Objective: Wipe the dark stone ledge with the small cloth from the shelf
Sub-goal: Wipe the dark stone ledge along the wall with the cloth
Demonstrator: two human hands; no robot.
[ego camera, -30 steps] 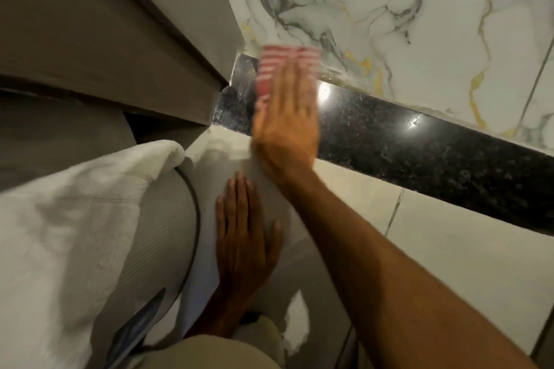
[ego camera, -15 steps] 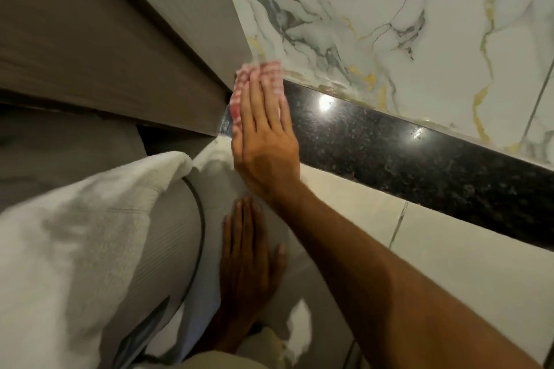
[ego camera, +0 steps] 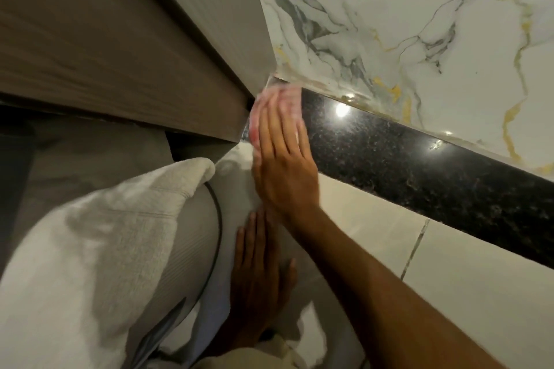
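A glossy dark speckled stone ledge (ego camera: 419,165) runs from the centre down to the right, below a white marble wall. My right hand (ego camera: 284,165) lies flat, palm down, on the ledge's left end and presses a small red-and-white striped cloth (ego camera: 287,96) against the stone, close to the wooden cabinet corner. The cloth is blurred and mostly hidden under my fingers. My left hand (ego camera: 257,275) rests flat with fingers together on a white surface below, holding nothing.
A wood-grain cabinet (ego camera: 120,54) fills the upper left, its corner touching the ledge end. A folded white towel (ego camera: 105,234) lies at lower left. Pale tiles (ego camera: 479,272) lie under the ledge. The marble wall (ego camera: 419,24) rises behind it.
My right hand has slid the cloth leftward along the ledge, toward the cabinet corner. The left hand has stayed in place.
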